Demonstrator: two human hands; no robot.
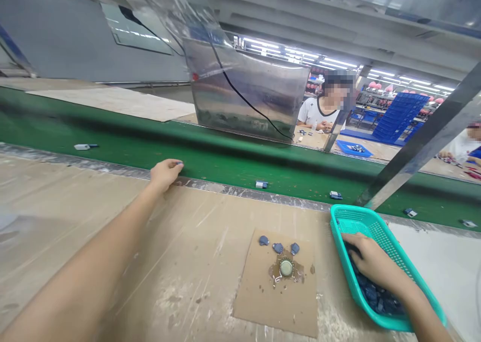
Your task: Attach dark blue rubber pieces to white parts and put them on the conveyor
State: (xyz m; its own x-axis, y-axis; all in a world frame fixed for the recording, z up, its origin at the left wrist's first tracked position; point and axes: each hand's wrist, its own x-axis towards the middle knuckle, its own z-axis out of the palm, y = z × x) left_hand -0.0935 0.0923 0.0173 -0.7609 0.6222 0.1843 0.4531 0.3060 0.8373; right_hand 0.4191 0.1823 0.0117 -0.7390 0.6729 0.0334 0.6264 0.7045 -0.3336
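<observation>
My left hand (164,174) rests at the bench's front edge beside the green conveyor belt (229,154), with a small dark-blue part (179,163) showing at its fingertips. My right hand (370,262) reaches into a teal plastic basket (376,231) and lies over a heap of dark-blue parts (376,294). A cardboard sheet (276,302) on the tan bench top (124,221) carries three dark-blue parts (278,248) in a row. Below them sits a ridged bottle cap (286,268) on a brown smear.
Small blue-and-white parts (261,184) lie on the belt. Beyond it stand a steel panel (244,91) and a slanted metal post (421,141). A co-worker (323,111) sits across the belt, another person's sleeve (464,146) shows at the right, and blue crates (398,116) are stacked behind.
</observation>
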